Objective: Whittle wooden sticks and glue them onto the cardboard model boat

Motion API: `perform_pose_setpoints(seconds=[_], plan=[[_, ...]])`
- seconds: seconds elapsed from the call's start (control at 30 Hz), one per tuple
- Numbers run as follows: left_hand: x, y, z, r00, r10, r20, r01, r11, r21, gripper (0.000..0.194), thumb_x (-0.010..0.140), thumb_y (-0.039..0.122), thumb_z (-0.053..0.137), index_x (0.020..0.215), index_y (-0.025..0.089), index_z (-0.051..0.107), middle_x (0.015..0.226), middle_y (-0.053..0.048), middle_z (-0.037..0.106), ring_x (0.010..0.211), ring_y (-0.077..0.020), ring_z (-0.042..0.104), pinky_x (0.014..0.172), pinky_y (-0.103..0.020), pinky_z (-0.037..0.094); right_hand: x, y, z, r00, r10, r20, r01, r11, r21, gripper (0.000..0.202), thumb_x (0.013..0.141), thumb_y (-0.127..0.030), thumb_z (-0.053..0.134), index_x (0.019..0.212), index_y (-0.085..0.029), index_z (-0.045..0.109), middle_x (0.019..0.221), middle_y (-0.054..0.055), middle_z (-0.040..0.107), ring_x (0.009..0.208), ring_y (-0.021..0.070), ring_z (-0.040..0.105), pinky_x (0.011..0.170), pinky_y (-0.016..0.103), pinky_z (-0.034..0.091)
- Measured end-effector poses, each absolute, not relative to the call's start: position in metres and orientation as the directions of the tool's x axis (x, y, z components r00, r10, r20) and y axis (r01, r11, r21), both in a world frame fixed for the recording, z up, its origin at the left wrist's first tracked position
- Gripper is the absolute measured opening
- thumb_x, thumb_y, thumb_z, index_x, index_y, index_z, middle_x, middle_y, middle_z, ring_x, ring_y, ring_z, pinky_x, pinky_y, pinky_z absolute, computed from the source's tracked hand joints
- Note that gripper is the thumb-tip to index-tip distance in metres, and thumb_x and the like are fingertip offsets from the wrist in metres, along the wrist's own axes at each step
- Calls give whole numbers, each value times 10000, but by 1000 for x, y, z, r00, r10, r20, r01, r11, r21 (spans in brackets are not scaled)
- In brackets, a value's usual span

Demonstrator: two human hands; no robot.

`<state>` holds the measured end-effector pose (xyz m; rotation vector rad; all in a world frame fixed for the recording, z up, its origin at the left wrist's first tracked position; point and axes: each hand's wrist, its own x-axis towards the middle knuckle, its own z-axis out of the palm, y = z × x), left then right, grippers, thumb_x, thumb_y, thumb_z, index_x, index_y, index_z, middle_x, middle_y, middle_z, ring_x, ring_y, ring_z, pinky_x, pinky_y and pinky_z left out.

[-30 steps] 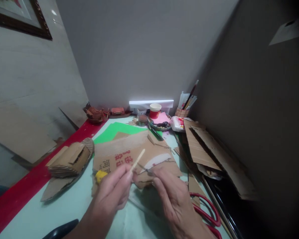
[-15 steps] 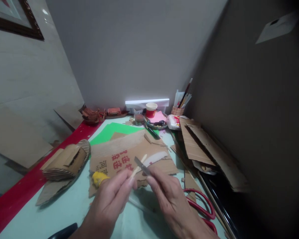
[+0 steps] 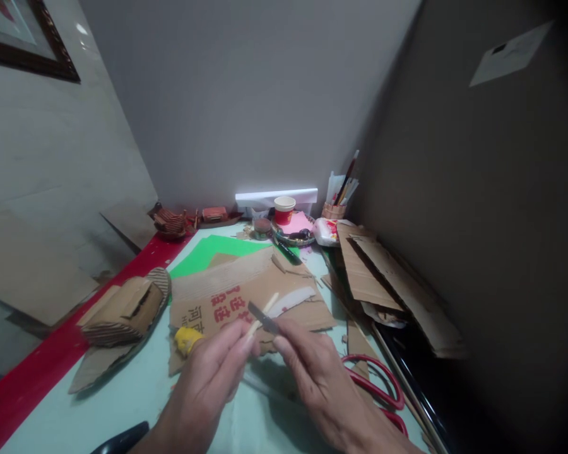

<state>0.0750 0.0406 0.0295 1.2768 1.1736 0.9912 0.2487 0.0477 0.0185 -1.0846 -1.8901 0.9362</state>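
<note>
compared with a second ago, with our right hand [image 3: 315, 362] we are holding the blade [image 3: 264, 318] further across the pale stick [image 3: 271, 302], and we are seeing its broad side rather than a thin sliver; we are also facing slightly further right.

Left hand [image 3: 220, 366], bare: is occupying the lower centre-left of the frame; thumb and fingers are pinching together, pointing up-right. Left forearm [image 3: 175, 432]: is slanting from the bottom edge. Right hand [image 3: 312, 362], bare: is occupying the lower centre-right; fingers are curling, thumb pressing inward, pointing up-left. Right forearm [image 3: 369, 429]: is slanting from the lower right.
</note>
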Motion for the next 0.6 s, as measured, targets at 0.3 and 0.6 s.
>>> perform_pose_setpoints(seconds=[0.3, 0.6], plan=[[69, 42, 31, 208, 968, -137, 132, 111, 985, 404, 941, 563, 486, 768, 206, 563, 561, 74, 286, 507, -96, 246, 456, -229, 184, 252, 52, 18, -266, 932, 248, 411, 342, -845, 310, 1051, -370, 360, 1090, -240, 639, 910, 5, 690, 813, 164, 649, 752, 268, 471], [68, 43, 29, 202, 967, -153, 133, 128, 983, 382, 917, 553, 530, 776, 200, 565, 627, 54, 358, 530, -99, 278, 471, -229, 220, 250, 48, 16, -369, 911, 183, 428, 341, -837, 323, 1058, -390, 320, 1070, -246, 609, 877, 9, 645, 868, 182, 636, 776, 278, 456]])
